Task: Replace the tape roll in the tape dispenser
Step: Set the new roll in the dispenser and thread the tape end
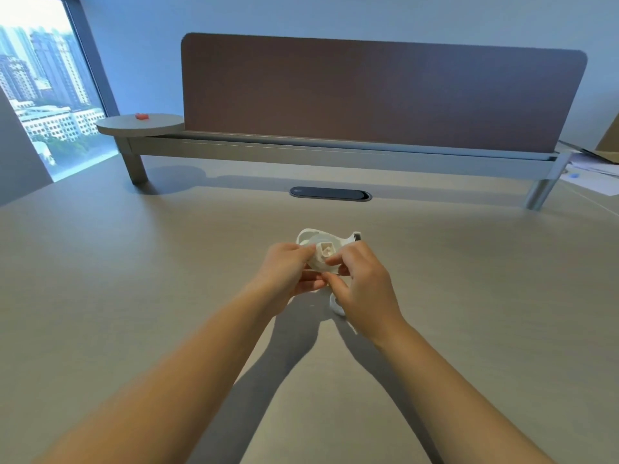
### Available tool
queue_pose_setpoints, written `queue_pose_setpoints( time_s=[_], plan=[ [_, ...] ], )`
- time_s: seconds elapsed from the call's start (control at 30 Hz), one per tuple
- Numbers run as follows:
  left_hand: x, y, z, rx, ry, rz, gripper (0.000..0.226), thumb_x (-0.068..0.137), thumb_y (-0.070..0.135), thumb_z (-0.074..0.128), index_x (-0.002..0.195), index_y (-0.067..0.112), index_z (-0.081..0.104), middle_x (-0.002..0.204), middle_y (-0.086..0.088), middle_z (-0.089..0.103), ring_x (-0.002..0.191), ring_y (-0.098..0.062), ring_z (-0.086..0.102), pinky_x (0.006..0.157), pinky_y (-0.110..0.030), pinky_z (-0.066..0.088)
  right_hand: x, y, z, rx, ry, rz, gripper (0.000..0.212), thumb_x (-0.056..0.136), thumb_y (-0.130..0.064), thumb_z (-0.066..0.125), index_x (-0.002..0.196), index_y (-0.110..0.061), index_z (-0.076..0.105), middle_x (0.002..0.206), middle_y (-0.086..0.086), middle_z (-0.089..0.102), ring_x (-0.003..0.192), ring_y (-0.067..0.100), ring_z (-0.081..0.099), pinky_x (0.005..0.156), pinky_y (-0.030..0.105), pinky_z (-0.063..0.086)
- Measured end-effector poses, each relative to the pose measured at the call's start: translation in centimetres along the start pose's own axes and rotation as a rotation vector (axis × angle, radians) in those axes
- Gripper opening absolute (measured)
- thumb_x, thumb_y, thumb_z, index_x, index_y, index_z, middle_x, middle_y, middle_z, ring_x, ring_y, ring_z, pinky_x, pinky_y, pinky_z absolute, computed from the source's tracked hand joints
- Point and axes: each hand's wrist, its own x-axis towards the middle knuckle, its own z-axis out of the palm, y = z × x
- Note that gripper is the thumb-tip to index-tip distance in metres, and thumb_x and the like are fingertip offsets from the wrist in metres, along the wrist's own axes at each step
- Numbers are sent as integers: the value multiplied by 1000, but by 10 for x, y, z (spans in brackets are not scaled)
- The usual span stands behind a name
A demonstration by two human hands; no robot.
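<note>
A white tape dispenser [321,244] is held a little above the desk, its cutter end pointing to the right and its square inner hub facing me. My left hand [288,272] grips its left side and underside. My right hand [361,283] pinches its right side, with fingertips at the hub. A white tape roll [336,304] lies on the desk just below my right hand, mostly hidden by it.
A brown divider panel [378,92] on a metal rail stands at the back of the desk [134,262]. A dark cable grommet [330,193] sits just beyond the dispenser. A round side shelf [140,124] holds a small red object [142,116]. Papers [593,175] lie far right.
</note>
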Motion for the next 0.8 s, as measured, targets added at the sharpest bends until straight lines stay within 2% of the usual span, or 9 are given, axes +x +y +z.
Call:
queue_pose_setpoints(
  time_s=[0.1,0.17,0.23,0.3,0.4,0.5,0.67,0.8],
  plan=[
    [11,4,-4,87,58,74,16,86,5,39,87,0,54,82,-16,56,69,-23,56,57,-25,51,8,3,3,86,-8,51,11,82,-7,56,90,-1,60,96,17,60,81,22,53,72,29,44],
    [21,8,-11,191,98,138,14,85,6,40,80,6,53,80,-12,53,71,-20,51,59,-25,44,15,11,5,97,23,113,12,82,-7,54,91,-2,60,96,16,59,81,18,50,72,27,40],
    [34,10,-18,355,137,232,18,86,9,41,97,3,54,88,-10,54,75,-19,51,63,-25,43,24,22,5,57,18,172,15,84,-10,51,96,-4,59,101,13,58,85,15,46,73,25,35],
    [47,12,-24,599,195,370,28,88,12,40,113,3,48,104,-14,55,88,-21,50,77,-30,44,34,32,7,17,-14,207,20,86,-13,49,102,-6,57,108,12,56,92,16,45,76,25,33],
    [60,13,-28,842,262,563,31,88,7,40,118,2,44,121,-19,50,99,-25,47,88,-29,38,46,43,12,-82,-116,213,29,89,-21,46,115,-9,52,122,11,52,110,23,42,90,32,35],
    [68,11,-27,894,269,622,27,87,5,41,114,1,45,120,-21,53,91,-20,45,83,-25,36,54,48,13,-164,-235,231,44,86,-33,49,126,-16,43,135,6,46,123,25,35,103,39,30],
    [78,9,-27,921,191,646,24,85,4,46,108,1,53,116,-21,53,89,-16,43,75,-13,33,60,52,14,-218,-335,253,49,85,-40,49,128,-19,41,137,5,45,125,26,30,102,41,29],
    [82,5,-25,924,170,636,25,84,6,48,108,3,55,115,-19,54,88,-15,43,77,-20,35,57,53,20,-187,-349,281,44,87,-36,46,127,-19,41,133,6,48,124,26,28,101,42,30]
  ],
)
